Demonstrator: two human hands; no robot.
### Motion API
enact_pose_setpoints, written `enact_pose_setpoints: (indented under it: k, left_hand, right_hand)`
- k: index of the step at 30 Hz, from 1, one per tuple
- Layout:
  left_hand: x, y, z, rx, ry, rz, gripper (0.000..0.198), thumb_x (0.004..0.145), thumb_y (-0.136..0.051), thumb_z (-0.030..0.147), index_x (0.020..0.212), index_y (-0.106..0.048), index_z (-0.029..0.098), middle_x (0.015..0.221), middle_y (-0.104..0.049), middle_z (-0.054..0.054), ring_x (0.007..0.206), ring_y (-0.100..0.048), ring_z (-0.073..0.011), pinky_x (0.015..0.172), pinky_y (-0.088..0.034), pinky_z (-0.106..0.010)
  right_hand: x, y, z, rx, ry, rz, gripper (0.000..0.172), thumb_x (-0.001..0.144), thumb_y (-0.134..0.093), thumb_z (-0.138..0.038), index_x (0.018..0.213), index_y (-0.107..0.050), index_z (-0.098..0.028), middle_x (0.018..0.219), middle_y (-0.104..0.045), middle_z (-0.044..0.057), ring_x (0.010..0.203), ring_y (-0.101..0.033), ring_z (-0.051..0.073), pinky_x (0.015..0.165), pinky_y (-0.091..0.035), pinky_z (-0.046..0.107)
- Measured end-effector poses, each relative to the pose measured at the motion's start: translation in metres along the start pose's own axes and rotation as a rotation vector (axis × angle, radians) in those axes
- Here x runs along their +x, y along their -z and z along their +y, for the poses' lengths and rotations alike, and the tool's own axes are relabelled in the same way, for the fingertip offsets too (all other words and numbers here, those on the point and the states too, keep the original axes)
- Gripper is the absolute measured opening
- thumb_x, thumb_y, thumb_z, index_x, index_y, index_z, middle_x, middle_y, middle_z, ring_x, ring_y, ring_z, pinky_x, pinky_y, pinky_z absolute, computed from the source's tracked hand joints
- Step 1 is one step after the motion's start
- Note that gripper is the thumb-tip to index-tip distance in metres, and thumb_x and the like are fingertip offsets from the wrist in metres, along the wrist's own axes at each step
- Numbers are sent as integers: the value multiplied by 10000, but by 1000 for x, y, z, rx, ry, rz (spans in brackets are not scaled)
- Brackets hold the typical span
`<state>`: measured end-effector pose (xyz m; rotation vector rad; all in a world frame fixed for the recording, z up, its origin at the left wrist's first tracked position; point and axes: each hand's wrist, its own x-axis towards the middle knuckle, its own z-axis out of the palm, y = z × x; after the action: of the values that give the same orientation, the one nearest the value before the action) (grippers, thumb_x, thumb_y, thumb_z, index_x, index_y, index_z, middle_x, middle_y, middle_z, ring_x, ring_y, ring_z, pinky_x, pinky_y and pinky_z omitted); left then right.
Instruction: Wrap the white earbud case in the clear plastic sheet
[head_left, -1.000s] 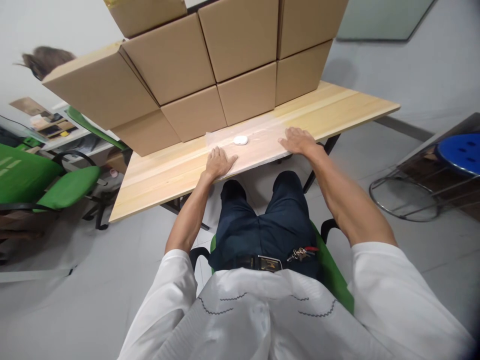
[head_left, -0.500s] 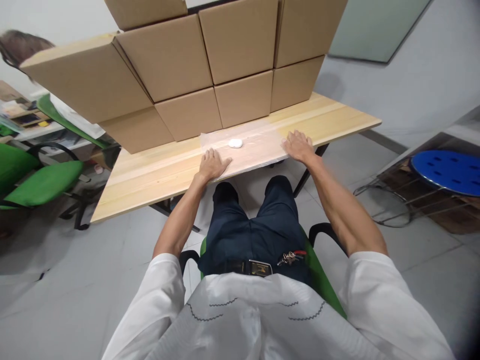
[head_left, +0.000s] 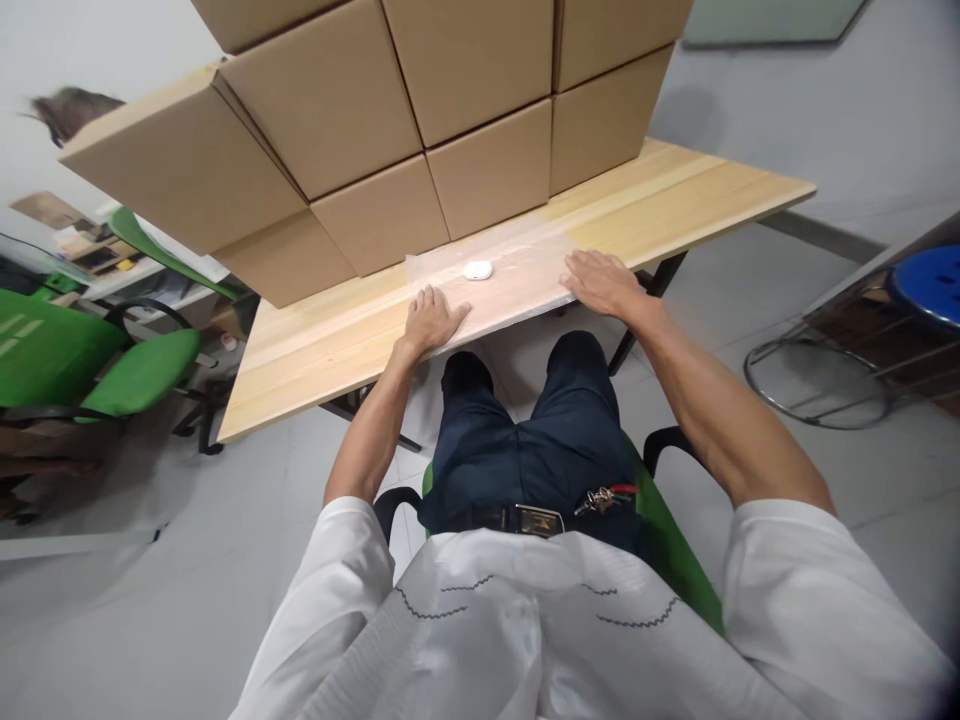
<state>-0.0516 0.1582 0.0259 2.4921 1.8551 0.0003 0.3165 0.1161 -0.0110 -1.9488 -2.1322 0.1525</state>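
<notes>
My left hand (head_left: 435, 317) lies flat at the near edge of the wooden table, its fingers pointing away from me and its thumb out to the side. It rests by the left end of a thin, see-through pinkish sheet (head_left: 517, 278). At the sheet's right end my right hand (head_left: 601, 281) is pressed down flat, fingers stretched. Between the two hands a small white rounded case (head_left: 478, 270), like an earbud case, sits on the sheet, touched by neither hand.
Brown cardboard boxes (head_left: 487, 165) are stacked along the back of the wooden table (head_left: 300, 350). Left of it stand green chairs (head_left: 146, 375), with a person partly hidden behind the boxes. On the right are a blue stool (head_left: 930, 285) and a metal ring frame (head_left: 817, 385).
The view has tilted and shifted, so table and boxes appear displaced. Both hands stay flat at the sheet's ends, and the white case has kept its place between them.
</notes>
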Motion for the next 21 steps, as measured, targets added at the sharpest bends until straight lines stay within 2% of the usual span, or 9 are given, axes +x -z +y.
enact_pose_setpoints:
  k: [6, 13, 21]
  left_hand:
    - [-4, 1, -5, 8, -12, -3, 1029, 1147, -230, 793, 1798, -373, 9, 1930, -270, -278, 1833, -246, -380, 1485, -194, -484]
    - [-5, 1, -6, 2, -8, -5, 1007, 1153, -240, 771, 1789, -379, 2, 1933, -262, -276, 1834, -235, -385, 1486, -185, -492]
    - [-3, -2, -8, -6, 6, -15, 1036, 1141, -245, 801, 1807, -362, 16, 1943, -246, -257, 1841, -213, -391, 1490, -186, -487]
  right_hand:
    - [-1, 4, 0, -5, -23, 1, 835, 1178, -168, -623, 1808, -432, -143, 1919, -350, 139, 1787, -291, 344, 1479, -221, 553]
    - [-2, 3, -3, -16, 3, 32, 779, 1162, -238, -526, 1752, -488, -83, 1873, -420, 195, 1748, -357, 388, 1450, -270, 578]
    - [1, -4, 4, -27, 5, 57, 771, 1172, -240, -575, 1759, -482, -137, 1868, -433, 193, 1737, -383, 412, 1424, -309, 636]
